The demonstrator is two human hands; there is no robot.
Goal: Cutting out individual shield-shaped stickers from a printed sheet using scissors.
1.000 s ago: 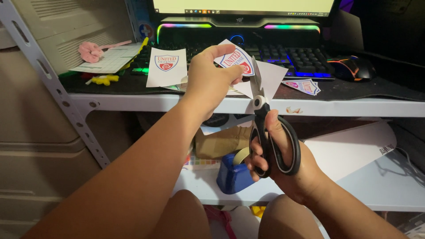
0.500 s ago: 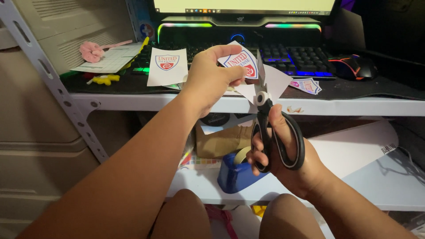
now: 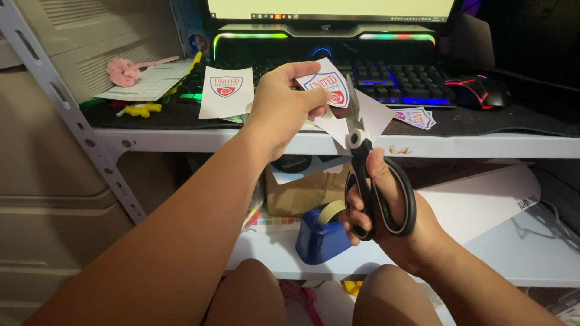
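The right hand is wrapped through the black loops of a pair of scissors, fingers closed round the handles, blades pointing up and away from the wrist. The blades stand a little apart at the tips and bite into the edge of a white paper sheet that bears a red and blue shield emblem.

Just up and to the left of the scissors, the left hand pinches that same sheet, thumb on top and fingers curled underneath, holding it tilted above the front edge of the shelf. The two hands sit close together, the paper bridging them.

Below the right hand, on a lower white shelf, a blue tape dispenser stands just beside the knuckles, with a brown cardboard box behind it. To the right of that hand a large curled white sheet lies across the lower shelf.

Beyond the left hand, on the dark desk mat, lies another white card with the same shield emblem. Further left are a pink flower-shaped piece and a yellow scrap. Beyond both hands sits a backlit keyboard, with a black and red mouse off to the right and a few small cut-out emblems just in front of it.
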